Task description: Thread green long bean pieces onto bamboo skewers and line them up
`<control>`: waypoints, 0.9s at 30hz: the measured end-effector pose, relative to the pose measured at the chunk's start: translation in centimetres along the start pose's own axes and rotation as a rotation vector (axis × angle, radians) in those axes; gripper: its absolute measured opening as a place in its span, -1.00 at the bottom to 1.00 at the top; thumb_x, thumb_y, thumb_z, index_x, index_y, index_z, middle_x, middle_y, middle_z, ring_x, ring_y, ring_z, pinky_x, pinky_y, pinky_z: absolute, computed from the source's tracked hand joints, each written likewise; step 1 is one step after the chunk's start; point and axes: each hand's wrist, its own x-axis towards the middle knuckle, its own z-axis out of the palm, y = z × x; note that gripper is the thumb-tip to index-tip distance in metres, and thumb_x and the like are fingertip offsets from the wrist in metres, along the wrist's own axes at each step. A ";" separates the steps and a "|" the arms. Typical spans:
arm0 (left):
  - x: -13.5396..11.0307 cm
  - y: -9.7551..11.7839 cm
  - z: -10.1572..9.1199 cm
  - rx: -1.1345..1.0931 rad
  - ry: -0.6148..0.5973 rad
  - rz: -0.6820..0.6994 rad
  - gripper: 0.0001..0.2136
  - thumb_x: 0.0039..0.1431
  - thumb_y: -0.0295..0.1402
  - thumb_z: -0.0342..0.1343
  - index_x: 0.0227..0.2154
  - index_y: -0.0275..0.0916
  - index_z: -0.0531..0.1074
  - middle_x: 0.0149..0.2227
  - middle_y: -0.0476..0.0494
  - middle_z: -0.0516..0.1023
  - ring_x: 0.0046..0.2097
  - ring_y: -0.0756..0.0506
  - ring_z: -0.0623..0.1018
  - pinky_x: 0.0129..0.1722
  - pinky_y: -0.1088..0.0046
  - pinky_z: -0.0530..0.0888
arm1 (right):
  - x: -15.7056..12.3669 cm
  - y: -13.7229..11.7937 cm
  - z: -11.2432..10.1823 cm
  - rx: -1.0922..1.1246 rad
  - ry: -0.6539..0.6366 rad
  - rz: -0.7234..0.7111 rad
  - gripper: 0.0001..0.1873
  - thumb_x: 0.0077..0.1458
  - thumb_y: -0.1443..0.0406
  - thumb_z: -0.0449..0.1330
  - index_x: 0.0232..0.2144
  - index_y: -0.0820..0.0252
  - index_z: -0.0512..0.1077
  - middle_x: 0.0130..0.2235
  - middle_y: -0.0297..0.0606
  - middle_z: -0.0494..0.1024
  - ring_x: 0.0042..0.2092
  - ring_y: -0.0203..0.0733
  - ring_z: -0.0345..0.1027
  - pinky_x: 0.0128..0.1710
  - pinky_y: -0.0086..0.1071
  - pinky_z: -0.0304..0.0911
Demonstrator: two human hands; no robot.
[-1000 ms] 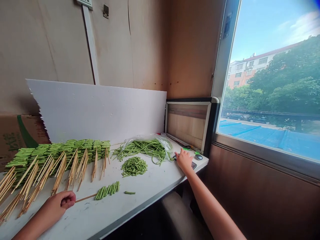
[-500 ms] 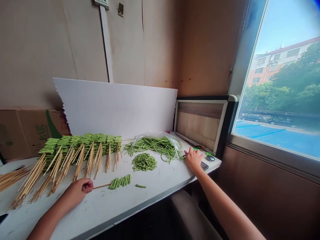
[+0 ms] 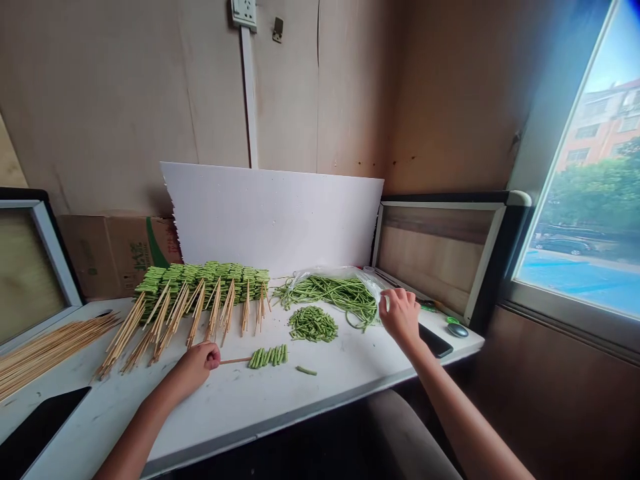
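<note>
My left hand [image 3: 201, 361] is closed around the bare end of a bamboo skewer [image 3: 235, 361]. Cut green bean pieces [image 3: 269, 357] are threaded side by side along its other end, low over the white table. One loose bean piece [image 3: 306, 371] lies just right of the skewer. Behind it is a heap of cut bean pieces [image 3: 313, 325]. My right hand [image 3: 400, 313] hovers beside a dark phone [image 3: 434, 341], fingers loosely bent and nothing visible in them; its fingertips are partly hidden. Long uncut beans [image 3: 335, 292] lie in a clear plastic bag left of that hand.
Stacked finished bean skewers [image 3: 205, 277] stand at the back left, their sticks pointing forward. Spare bamboo skewers [image 3: 55, 350] and a black flat device [image 3: 45, 420] lie at far left. A white board [image 3: 275, 217] stands behind; a computer mouse [image 3: 457, 329] sits near the right edge.
My right hand has lifted from the phone and shifted left of it, uncovering more of the phone. The view has turned left. My left hand keeps its hold on the skewer.
</note>
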 end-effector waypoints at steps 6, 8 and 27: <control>0.7 0.4 0.3 -0.038 0.137 0.071 -0.88 0.11 -0.40 -0.07 -0.48 -0.18 0.33 -0.38 -0.13 0.49 -0.29 -0.17 0.48 -0.22 0.34 0.39 | -1.1 -9.0 -1.6 0.487 -0.113 -0.179 -0.66 0.36 0.18 0.03 -0.30 0.13 0.56 -0.22 -0.14 0.61 -0.11 0.03 0.31 -0.07 -0.15 0.22; 0.9 0.6 0.0 -0.058 0.195 0.084 -0.88 0.12 -0.41 -0.08 -0.46 -0.17 0.33 -0.37 -0.14 0.49 -0.28 -0.18 0.50 -0.22 0.34 0.41 | -1.9 -11.2 -1.6 0.562 -0.144 -0.177 -0.66 0.36 0.18 0.03 -0.30 0.12 0.56 -0.22 -0.15 0.61 -0.10 0.03 0.33 -0.06 -0.14 0.23; 1.2 1.9 -3.6 -0.085 0.462 -0.163 -0.76 0.41 -0.24 -0.15 -0.26 -0.21 0.37 -0.42 -0.10 0.53 -0.41 -0.10 0.51 -0.41 0.47 0.34 | -5.6 -12.5 3.3 0.718 -0.322 -0.124 -0.58 0.38 0.00 -0.02 -0.01 0.10 0.46 -0.16 -0.06 0.63 -0.04 0.16 0.41 -0.09 -0.03 0.32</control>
